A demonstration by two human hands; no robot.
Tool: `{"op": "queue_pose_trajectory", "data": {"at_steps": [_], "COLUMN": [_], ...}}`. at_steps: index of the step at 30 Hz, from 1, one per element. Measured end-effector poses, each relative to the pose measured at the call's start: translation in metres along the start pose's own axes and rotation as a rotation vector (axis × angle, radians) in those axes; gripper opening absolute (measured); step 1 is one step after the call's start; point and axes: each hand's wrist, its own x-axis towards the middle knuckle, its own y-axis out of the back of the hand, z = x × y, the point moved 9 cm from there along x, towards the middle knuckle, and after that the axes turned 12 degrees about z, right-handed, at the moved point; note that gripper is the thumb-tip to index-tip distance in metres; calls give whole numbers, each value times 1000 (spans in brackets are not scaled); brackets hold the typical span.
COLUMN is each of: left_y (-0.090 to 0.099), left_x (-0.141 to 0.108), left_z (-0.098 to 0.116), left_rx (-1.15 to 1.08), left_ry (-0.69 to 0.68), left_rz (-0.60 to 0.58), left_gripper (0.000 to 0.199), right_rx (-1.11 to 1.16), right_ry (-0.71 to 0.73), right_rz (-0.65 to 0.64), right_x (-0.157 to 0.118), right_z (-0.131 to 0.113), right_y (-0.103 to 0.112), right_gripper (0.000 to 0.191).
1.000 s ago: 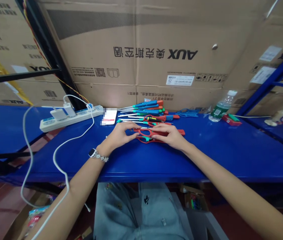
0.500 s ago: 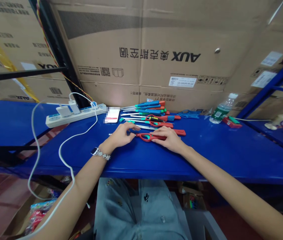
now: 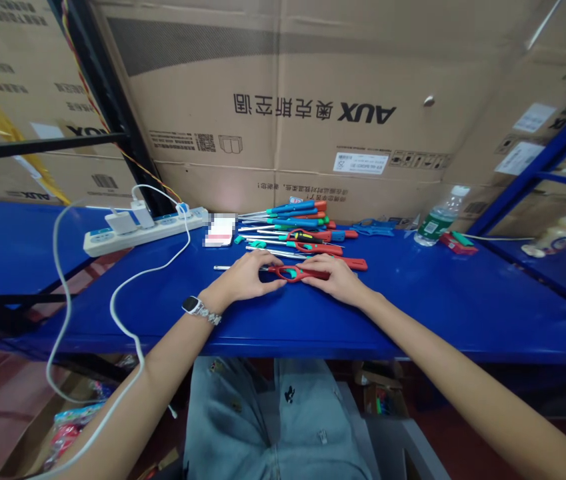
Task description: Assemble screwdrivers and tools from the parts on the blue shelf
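A red long-nosed lighter with a green trigger lies crosswise near the middle of the blue shelf, its metal tube pointing left. My right hand is closed around its handle, thumb and fingers on either side. At the front end of the lighter my left hand is bent around it, the thumb by the trigger ring and the tube tip showing past the hand. Just behind lie more red lighters, and beyond them a pile of blue and orange ones with metal tubes.
To the left stands a white power strip with chargers and a cable hanging over the shelf edge. A phone lies beside the pile. On the right are a water bottle and a red packet. Cardboard forms the back.
My left hand has come in to the right, its thumb now at the trigger ring. My right hand stays on the lighter's handle. The view has shifted slightly.
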Motion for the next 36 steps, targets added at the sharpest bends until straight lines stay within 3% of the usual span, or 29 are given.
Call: {"op": "queue_pose_trajectory", "data": {"at_steps": [3, 7, 23, 36], "left_y": [-5, -13, -18, -19], "left_x": [2, 6, 10, 10], "left_z": [6, 10, 3, 1], "left_rx": [81, 131, 20, 17], "left_ry": [-7, -37, 8, -14], "left_rz": [-25, -33, -21, -15], "left_gripper": [45, 41, 35, 34], "right_rx": [25, 29, 104, 4], "right_ry": [-10, -44, -121, -120], "right_rz": [-9, -20, -9, 10], "right_x": [0, 0, -1, -2], "right_z": [-1, 2, 10, 12], "right_y": [0, 0, 3, 2], "right_gripper": [33, 33, 31, 32]}}
